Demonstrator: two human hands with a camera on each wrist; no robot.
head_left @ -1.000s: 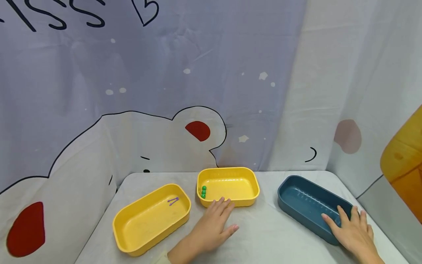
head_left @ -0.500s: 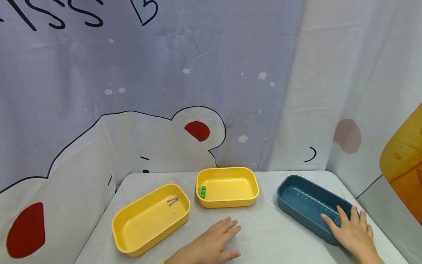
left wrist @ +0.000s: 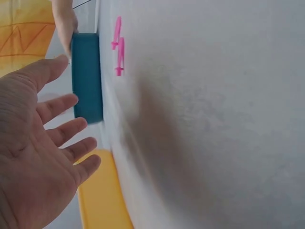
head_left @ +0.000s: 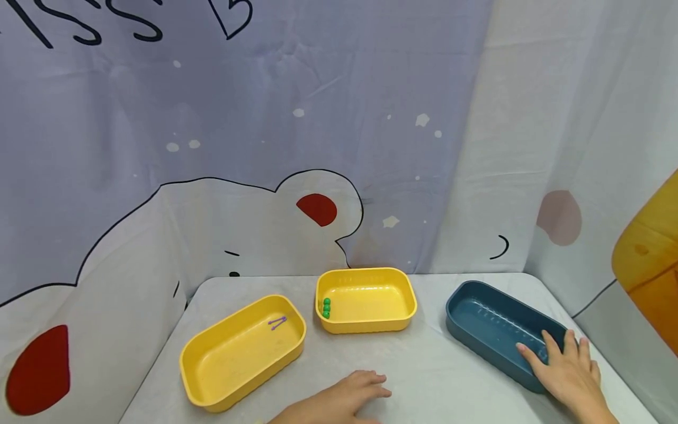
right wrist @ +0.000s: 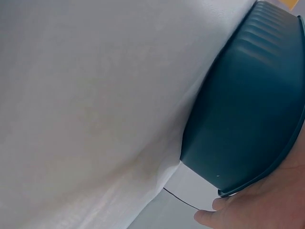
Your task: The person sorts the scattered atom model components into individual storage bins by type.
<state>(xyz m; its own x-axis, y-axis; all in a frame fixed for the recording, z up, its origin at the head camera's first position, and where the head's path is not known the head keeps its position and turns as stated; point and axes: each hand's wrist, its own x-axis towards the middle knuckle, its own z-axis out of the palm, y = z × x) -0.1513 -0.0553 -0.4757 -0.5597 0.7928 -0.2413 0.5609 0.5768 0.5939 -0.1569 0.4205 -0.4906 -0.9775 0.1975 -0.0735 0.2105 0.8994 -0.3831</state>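
Observation:
My left hand (head_left: 344,397) hovers over the white table in front of the trays, fingers spread and holding nothing. In the left wrist view two pink plastic pieces (left wrist: 119,57) lie on the cloth, apart from that hand; the head view does not show them. At the right, my right hand (head_left: 572,377) rests with spread fingers on the near end of a dark blue tray (head_left: 477,344). The right wrist view shows its palm against the rim of this blue tray (right wrist: 238,109); part of the hand is out of frame.
A yellow tray (head_left: 222,353) at the left holds small purple pieces (head_left: 277,322). Behind my left hand stands a smaller yellow tray (head_left: 371,325) with several green beads (head_left: 326,308) in its left end. Printed cloth (head_left: 371,118) hangs around the table's back and sides.
My left hand has drawn back from the smaller yellow tray toward the near edge, its fingers turning more to the right. The right hand and the trays have stayed in place.

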